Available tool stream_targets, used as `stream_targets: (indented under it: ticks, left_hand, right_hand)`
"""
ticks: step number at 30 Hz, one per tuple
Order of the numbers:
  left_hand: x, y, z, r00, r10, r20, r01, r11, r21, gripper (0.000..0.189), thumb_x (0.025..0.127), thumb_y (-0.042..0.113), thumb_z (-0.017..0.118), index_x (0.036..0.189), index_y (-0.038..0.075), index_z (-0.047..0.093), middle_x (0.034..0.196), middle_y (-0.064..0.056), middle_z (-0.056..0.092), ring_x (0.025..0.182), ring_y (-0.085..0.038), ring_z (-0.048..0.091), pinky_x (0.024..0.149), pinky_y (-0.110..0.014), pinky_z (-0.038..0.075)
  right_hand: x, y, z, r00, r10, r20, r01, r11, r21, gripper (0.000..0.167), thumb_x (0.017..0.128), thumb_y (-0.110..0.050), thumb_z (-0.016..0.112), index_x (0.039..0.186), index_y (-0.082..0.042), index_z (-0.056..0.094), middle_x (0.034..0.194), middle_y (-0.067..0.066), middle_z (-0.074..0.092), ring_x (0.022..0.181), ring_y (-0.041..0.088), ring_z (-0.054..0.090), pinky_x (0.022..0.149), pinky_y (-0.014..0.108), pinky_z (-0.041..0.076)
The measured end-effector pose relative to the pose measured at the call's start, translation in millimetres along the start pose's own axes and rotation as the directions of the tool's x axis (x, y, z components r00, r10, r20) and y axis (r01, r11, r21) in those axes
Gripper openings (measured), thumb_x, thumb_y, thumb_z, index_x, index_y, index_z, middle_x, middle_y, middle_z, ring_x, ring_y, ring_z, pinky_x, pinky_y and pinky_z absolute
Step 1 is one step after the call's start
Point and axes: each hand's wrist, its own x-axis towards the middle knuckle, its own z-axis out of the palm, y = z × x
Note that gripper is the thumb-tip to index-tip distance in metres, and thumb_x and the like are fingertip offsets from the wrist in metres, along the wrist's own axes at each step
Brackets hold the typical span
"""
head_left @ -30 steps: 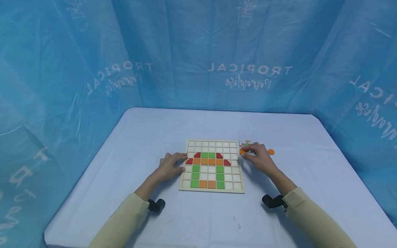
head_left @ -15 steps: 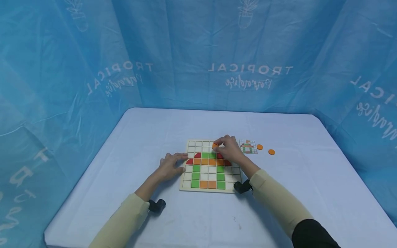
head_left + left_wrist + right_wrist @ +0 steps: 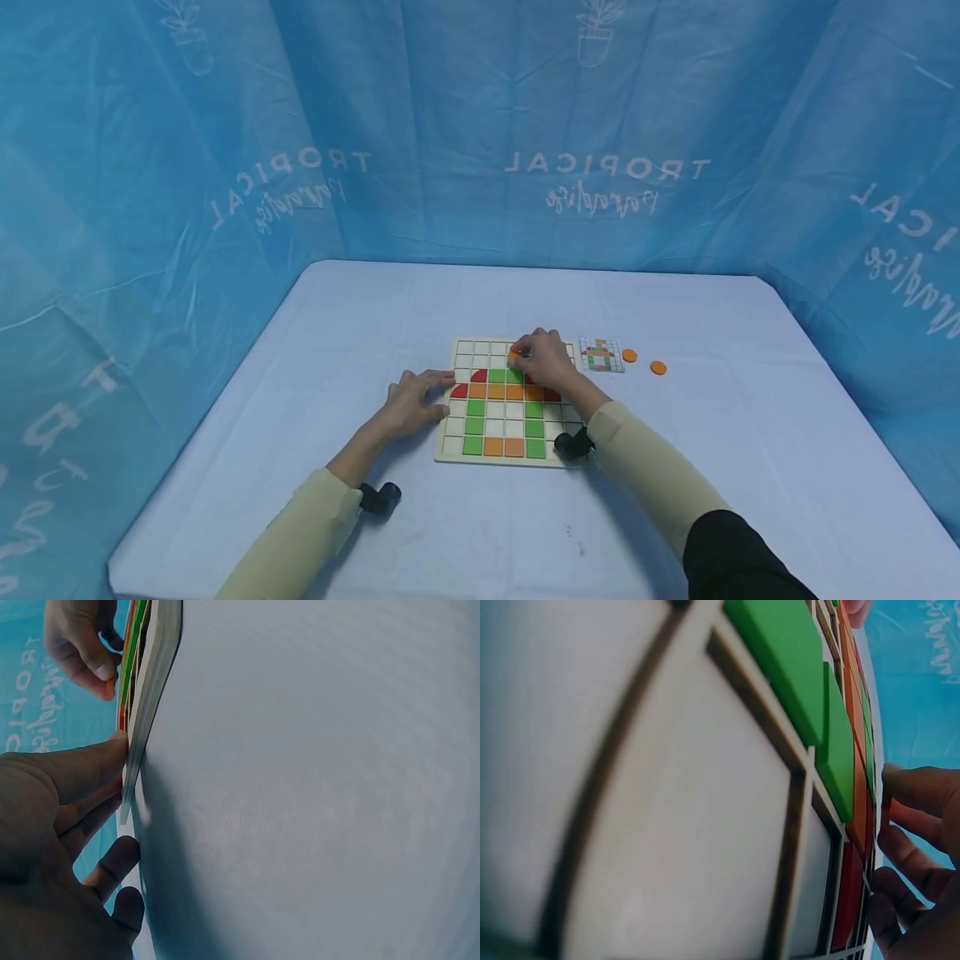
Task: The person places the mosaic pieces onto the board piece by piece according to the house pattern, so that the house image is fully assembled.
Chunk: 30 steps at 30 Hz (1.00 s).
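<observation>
A wooden grid board (image 3: 453, 447) with white cells lies on the table. Green squares (image 3: 475, 408), orange squares (image 3: 492, 447) and red rounded pieces (image 3: 479, 376) fill some of its cells in a mushroom-like shape. My right hand (image 3: 546, 358) is over the board's far part and pinches an orange disc (image 3: 515, 356) between thumb and fingers, just beyond the green pieces. It covers some cells at the upper right. My left hand (image 3: 411, 404) touches the board's left edge, fingers loosely extended; in the left wrist view its thumb (image 3: 94, 766) meets the edge.
Right of the board lies a small pattern card (image 3: 602, 355) printed with a coloured grid. Two more orange discs (image 3: 629, 356) lie beside it. A white cloth covers the table (image 3: 420, 542), and blue printed curtains (image 3: 465, 117) hang around it.
My right hand has carried an orange disc leftward from beside the card to over the board's far cells, then slightly further left. The card is uncovered now. My left hand stays put.
</observation>
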Motion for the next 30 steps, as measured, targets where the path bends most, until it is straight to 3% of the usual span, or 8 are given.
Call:
stream_targets:
  ticks: [9,22,30]
  left_hand:
    - [-0.7,0.4,0.3,1.0,-0.007,0.002,0.007,1.0,-0.009,0.049,0.084,0.015,0.074,0.13,0.011,0.06,0.14,-0.001,0.051,0.098,-0.019,0.04,0.084,-0.043,0.026]
    - [-0.8,1.8,-0.2,1.0,-0.01,0.0,0.01,1.0,0.0,0.049,0.083,0.015,0.074,0.13,0.011,0.06,0.14,-0.001,0.051,0.097,-0.019,0.039,0.084,-0.043,0.027]
    - [0.2,0.2,0.3,1.0,-0.009,-0.001,0.009,1.0,0.001,0.049,0.083,0.015,0.075,0.13,0.012,0.061,0.139,0.0,0.051,0.097,-0.019,0.039,0.082,-0.042,0.027]
  right_hand:
    - [0.9,-0.5,2.3,1.0,-0.022,0.01,0.023,0.997,-0.073,0.029,0.088,-0.024,0.071,0.112,-0.009,0.072,0.101,0.008,0.058,0.096,0.027,0.046,0.082,0.043,0.039]
    - [-0.8,-0.3,1.1,0.999,-0.04,0.01,0.041,0.996,-0.079,0.026,0.088,-0.022,0.07,0.111,-0.011,0.072,0.101,0.008,0.058,0.098,0.028,0.047,0.082,0.042,0.04]
    - [-7.3,4.8,-7.6,0.999,-0.015,-0.036,0.017,0.999,0.049,0.029,0.088,-0.023,0.067,0.114,-0.009,0.07,0.104,0.009,0.059,0.098,0.027,0.046,0.082,0.045,0.039]
